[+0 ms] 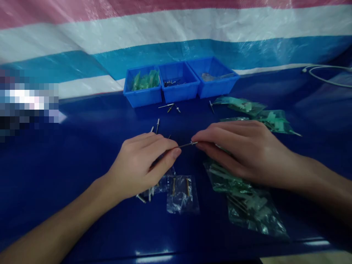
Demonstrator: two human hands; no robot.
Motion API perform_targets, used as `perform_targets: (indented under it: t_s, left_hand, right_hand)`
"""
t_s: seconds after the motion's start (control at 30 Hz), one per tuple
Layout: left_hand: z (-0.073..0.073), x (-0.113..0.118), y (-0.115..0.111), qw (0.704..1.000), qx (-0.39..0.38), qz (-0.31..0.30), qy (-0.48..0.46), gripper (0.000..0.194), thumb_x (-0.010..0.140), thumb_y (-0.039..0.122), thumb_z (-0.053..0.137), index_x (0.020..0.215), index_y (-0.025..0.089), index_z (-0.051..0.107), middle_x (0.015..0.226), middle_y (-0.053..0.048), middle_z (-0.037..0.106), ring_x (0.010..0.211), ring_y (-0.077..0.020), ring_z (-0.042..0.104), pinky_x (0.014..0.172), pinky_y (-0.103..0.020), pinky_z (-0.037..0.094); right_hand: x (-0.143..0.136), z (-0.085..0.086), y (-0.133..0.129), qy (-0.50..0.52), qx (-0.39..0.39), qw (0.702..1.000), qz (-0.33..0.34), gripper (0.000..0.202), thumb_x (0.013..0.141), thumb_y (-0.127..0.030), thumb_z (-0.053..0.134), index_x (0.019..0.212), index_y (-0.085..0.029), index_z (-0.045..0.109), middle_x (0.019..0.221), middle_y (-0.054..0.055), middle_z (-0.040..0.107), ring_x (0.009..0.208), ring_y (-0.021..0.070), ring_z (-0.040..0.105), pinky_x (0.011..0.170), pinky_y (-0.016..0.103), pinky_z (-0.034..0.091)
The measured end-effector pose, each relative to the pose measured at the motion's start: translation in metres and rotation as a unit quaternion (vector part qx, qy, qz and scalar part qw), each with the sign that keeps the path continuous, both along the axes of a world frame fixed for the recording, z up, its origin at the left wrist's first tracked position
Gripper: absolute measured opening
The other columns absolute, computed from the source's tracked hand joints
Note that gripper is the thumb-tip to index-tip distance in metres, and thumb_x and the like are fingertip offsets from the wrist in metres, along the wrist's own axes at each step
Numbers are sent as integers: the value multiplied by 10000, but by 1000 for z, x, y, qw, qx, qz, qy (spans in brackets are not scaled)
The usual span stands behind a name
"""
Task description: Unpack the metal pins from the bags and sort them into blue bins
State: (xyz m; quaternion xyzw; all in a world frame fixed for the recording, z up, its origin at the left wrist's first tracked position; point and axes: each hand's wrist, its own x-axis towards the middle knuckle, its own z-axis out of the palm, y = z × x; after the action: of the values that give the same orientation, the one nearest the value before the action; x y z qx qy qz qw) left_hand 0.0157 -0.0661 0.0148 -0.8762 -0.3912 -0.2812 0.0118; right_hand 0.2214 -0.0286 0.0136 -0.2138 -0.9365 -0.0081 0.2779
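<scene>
A blind rivet (187, 145) with a thin metal stem spans the gap between my two hands. The thumb and index finger of my left hand (143, 157) pinch the stem's end. At the other end, the fingertips of my right hand (242, 146) close on the rivet's thicker body. Below, a small clear bag (183, 194) with two brass-coloured pins lies flat. Loose rivets (157, 125) lie just beyond my left hand, and more poke out beneath it beside another clear bag, partly hidden. Under my right hand are greenish bags (255, 209) holding white and metal pieces.
Three blue bins stand side by side at the back: a left bin (143, 98) with green bags, a middle bin (181, 92) with loose rivets, a right bin (218, 87) with a clear bag. Several rivets (169, 107) lie before them. A pale cable (310, 71) curls at right.
</scene>
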Motion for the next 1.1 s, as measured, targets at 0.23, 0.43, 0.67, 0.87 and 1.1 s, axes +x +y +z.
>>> perform_targets:
  t_s: [0.23,0.43,0.67,0.87,1.1]
  left_hand:
    - [-4,3,-3,999,4,31,29,181,866,248,475,788,192,629,636,25,648,552,-122,588,549,-225,441]
    - [-2,6,-4,999,12,31,38,193,874,241,466,801,185,635,653,34,649,582,-109,597,556,-201,424]
    - [-3,5,-1,999,19,21,24,158,857,199,494,783,159,628,662,15,659,596,-118,604,568,-211,440]
    - [-2,5,1,1000,9,2,8,148,851,171,491,777,156,618,642,1,650,558,-119,591,554,-226,452]
    - [-1,3,2,1000,-16,-9,-14,133,850,157,498,775,148,608,614,4,628,534,-110,568,533,-229,453]
  right_hand:
    - [4,-1,-1,15,15,1000,10,143,892,-164,439,900,-131,579,711,22,629,566,121,564,492,232,372]
    - [5,-1,1,26,9,1000,16,152,893,-178,437,889,-130,581,712,23,622,574,119,555,498,231,362]
    - [6,0,1,12,2,1000,9,188,903,-194,420,843,-130,586,671,19,607,551,117,555,497,229,372]
    - [5,-1,4,-1,-8,1000,14,202,906,-190,421,830,-117,594,687,35,617,594,136,575,526,245,392]
    - [6,0,11,-8,-3,1000,18,220,915,-176,388,848,-118,589,696,50,623,611,145,577,534,252,402]
